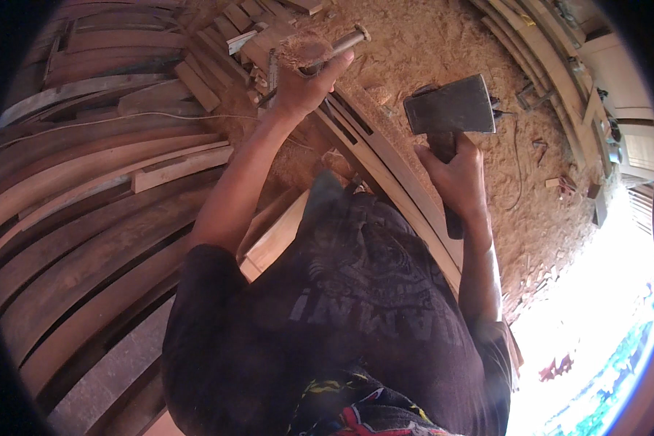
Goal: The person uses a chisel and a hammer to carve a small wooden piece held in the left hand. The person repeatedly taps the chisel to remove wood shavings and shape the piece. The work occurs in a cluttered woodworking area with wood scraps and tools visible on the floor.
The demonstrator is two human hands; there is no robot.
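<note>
My left hand (303, 91) is closed around a chisel (349, 41), whose round handle with a flared, worn end sticks out past the thumb. Its blade is hidden by the hand. In my right hand (458, 174) is a hatchet (450, 105), gripped by its dark handle close under the broad head. The hatchet head is raised over the sawdust, apart from the chisel, with its bright edge to the right. Below and between the hands runs a long wooden beam (385, 163) with narrow slots cut into it. Wood shavings (307, 49) are heaped beside my left hand.
Stacked boards (87, 211) fill the left side, with a thin cord (123, 120) across them. Offcuts (218, 54) lie at the far left. Sawdust (516, 167) covers the ground at right, where a cable (517, 174) lies. Long planks (534, 69) curve along the far right.
</note>
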